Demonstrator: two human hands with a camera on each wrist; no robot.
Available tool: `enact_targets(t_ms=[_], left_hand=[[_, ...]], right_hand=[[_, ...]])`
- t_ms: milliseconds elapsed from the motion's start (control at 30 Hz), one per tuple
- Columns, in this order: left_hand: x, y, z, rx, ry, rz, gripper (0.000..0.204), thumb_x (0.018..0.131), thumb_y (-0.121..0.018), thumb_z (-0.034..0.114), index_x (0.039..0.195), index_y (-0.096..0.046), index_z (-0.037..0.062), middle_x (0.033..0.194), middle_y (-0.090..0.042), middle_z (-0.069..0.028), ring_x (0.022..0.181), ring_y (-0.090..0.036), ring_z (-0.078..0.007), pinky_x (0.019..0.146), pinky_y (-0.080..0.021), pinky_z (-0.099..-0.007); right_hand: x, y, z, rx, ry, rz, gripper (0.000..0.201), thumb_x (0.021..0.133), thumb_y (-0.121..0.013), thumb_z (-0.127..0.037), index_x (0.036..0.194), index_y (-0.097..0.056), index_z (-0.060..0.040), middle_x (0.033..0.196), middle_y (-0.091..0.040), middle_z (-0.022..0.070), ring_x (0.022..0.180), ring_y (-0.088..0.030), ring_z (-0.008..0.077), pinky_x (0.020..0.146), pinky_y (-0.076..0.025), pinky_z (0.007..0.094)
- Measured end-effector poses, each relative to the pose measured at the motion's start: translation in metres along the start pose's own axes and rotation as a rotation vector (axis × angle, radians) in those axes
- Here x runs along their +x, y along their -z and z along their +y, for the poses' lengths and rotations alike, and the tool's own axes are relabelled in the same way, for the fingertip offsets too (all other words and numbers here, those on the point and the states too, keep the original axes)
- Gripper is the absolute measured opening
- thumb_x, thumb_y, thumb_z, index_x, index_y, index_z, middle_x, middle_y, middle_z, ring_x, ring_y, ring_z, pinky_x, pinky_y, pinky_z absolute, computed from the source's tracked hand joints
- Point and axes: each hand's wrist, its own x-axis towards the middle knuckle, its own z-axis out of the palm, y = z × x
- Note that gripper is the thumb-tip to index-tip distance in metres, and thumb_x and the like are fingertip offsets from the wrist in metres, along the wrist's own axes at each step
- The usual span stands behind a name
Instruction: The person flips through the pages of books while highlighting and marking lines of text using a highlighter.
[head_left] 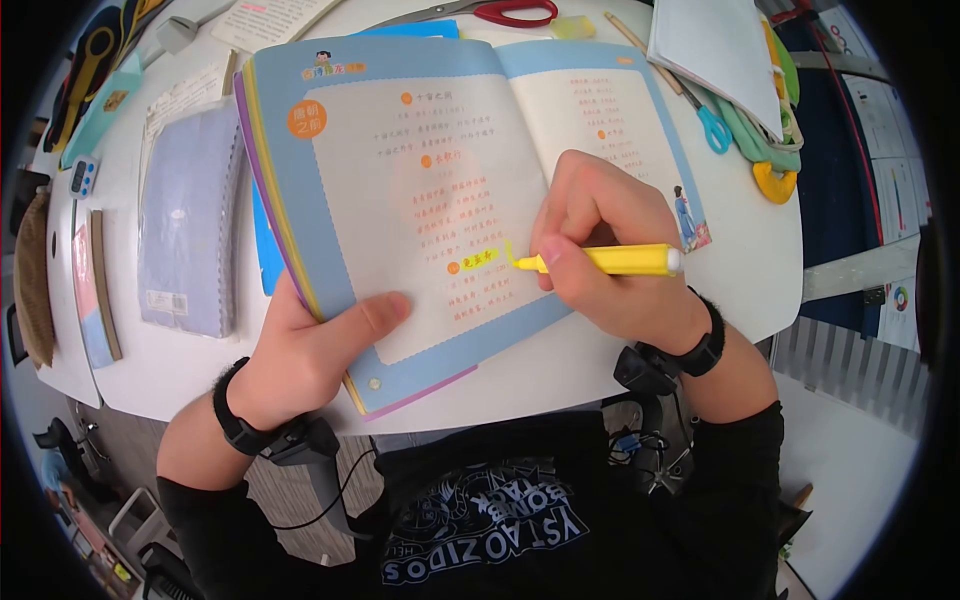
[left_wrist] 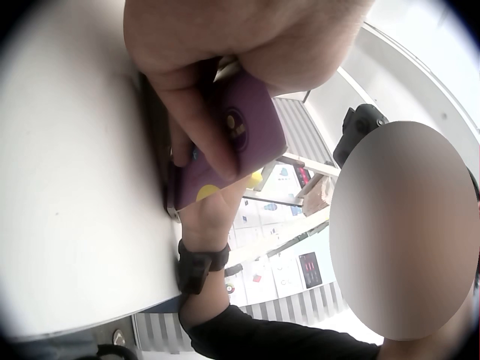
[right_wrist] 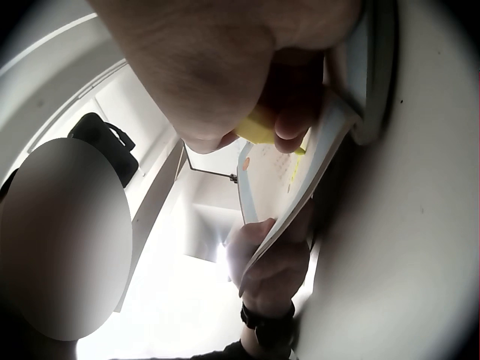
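Observation:
An open book (head_left: 420, 85) with blue-bordered pages of printed Chinese text lies tilted in front of me. My left hand (head_left: 310, 345) grips its lower left edge, thumb on the page. In the left wrist view, the fingers of that hand lie against the purple back cover (left_wrist: 262, 131). A yellow highlighter (head_left: 625, 260) is pinched between the thumb and fingers of my right hand (head_left: 630, 210). Its tip meets the left page near the fold, just right of a title marked in yellow (head_left: 479, 260). A short yellow stroke (head_left: 508, 250) shows beside the tip.
Left of the book lie a lilac-covered notebook (head_left: 190, 220) and a small blue timer (head_left: 84, 177). Red-handled scissors (head_left: 515, 11) are at the back. White sheets (head_left: 710, 60), blue-handled scissors (head_left: 714, 130) and a green and yellow pouch (head_left: 775, 180) occupy the right side.

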Motion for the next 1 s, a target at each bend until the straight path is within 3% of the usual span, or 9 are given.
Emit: enact_targets(t_ms=[100, 200, 333, 500, 933, 1000], left_hand=[[-0.0008, 0.0009, -0.0008, 0.004, 0.005, -0.002, 0.037, 0.098, -0.063, -0.002, 0.135, -0.060, -0.0030, 0.121, -0.070, -0.0087, 0.107, -0.067, -0.0152, 0.090, -0.056, -0.0313], [-0.0003, 0.0014, -0.0004, 0.005, 0.000, -0.004, 0.038, 0.098, -0.063, -0.002, 0.136, -0.059, -0.0028, 0.122, -0.070, -0.0083, 0.107, -0.066, -0.0151, 0.091, -0.055, -0.0313], [-0.0007, 0.0017, -0.0018, -0.019, 0.003, -0.001, 0.038, 0.098, -0.064, -0.001, 0.136, -0.059, -0.0026, 0.123, -0.069, -0.0083, 0.108, -0.066, -0.0152, 0.091, -0.055, -0.0316], [-0.0011, 0.0008, -0.0006, -0.006, -0.001, -0.003, 0.038, 0.098, -0.064, -0.001, 0.136, -0.059, -0.0025, 0.123, -0.069, -0.0083, 0.109, -0.066, -0.0151, 0.092, -0.055, -0.0319], [-0.0010, -0.0019, 0.0011, -0.010, -0.006, 0.025, 0.037, 0.097, -0.065, -0.001, 0.134, -0.060, -0.0031, 0.120, -0.071, -0.0086, 0.105, -0.067, -0.0151, 0.089, -0.056, -0.0313], [-0.0010, -0.0009, 0.0017, 0.007, 0.000, 0.021, 0.036, 0.097, -0.065, -0.001, 0.133, -0.061, -0.0033, 0.119, -0.071, -0.0090, 0.105, -0.068, -0.0153, 0.089, -0.056, -0.0311]], right_hand=[[-0.0010, -0.0029, -0.0010, 0.051, -0.084, 0.068, 0.023, 0.085, -0.071, -0.002, 0.076, -0.049, -0.0046, 0.071, -0.049, 0.0020, 0.060, -0.046, 0.0108, 0.054, -0.036, 0.0272], [0.0008, -0.0043, -0.0016, 0.026, -0.019, 0.036, 0.023, 0.085, -0.070, -0.003, 0.076, -0.049, -0.0045, 0.071, -0.049, 0.0018, 0.059, -0.044, 0.0109, 0.054, -0.035, 0.0275], [-0.0014, -0.0014, 0.0005, 0.016, -0.061, 0.029, 0.024, 0.087, -0.071, -0.004, 0.076, -0.049, -0.0049, 0.071, -0.049, 0.0012, 0.059, -0.044, 0.0102, 0.054, -0.035, 0.0273], [0.0004, -0.0017, 0.0007, 0.063, -0.092, 0.133, 0.025, 0.088, -0.071, -0.006, 0.076, -0.049, -0.0059, 0.070, -0.050, 0.0005, 0.060, -0.043, 0.0090, 0.054, -0.035, 0.0272], [-0.0002, -0.0016, 0.0024, -0.016, -0.016, 0.110, 0.024, 0.086, -0.069, -0.003, 0.075, -0.048, -0.0054, 0.069, -0.048, 0.0011, 0.059, -0.042, 0.0100, 0.053, -0.033, 0.0280], [-0.0003, 0.0022, 0.0006, -0.049, -0.019, 0.034, 0.024, 0.086, -0.069, -0.003, 0.075, -0.048, -0.0055, 0.068, -0.048, 0.0009, 0.059, -0.042, 0.0098, 0.054, -0.033, 0.0281]])
